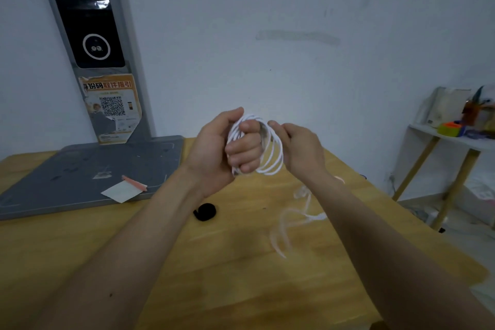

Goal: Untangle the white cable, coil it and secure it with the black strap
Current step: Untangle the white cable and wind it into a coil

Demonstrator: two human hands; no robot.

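Fingers of my left hand [227, 147] curl through the coiled thin white cable [270, 153], gripping it, while my right hand [300, 150] pinches its loops. Below my left hand, the small rolled black strap [205, 212] lies on the wooden worktop [214, 276]; the cable's blurred loose tail trails under my right.

I see both hands raised above the table [241, 289] near its middle, the left hand [222, 147] just left of the right hand [300, 150], with the coiled cable [270, 153] between them and its loose tail trailing down to the tabletop on the right. The strap [205, 212] lies on the table below the left hand, nearer to me than the coil. At the far left a flat base [80, 169] rests on the table with a slip of paper [122, 191] on its near edge, and a shelf [452, 139] stands off the table at the far right.
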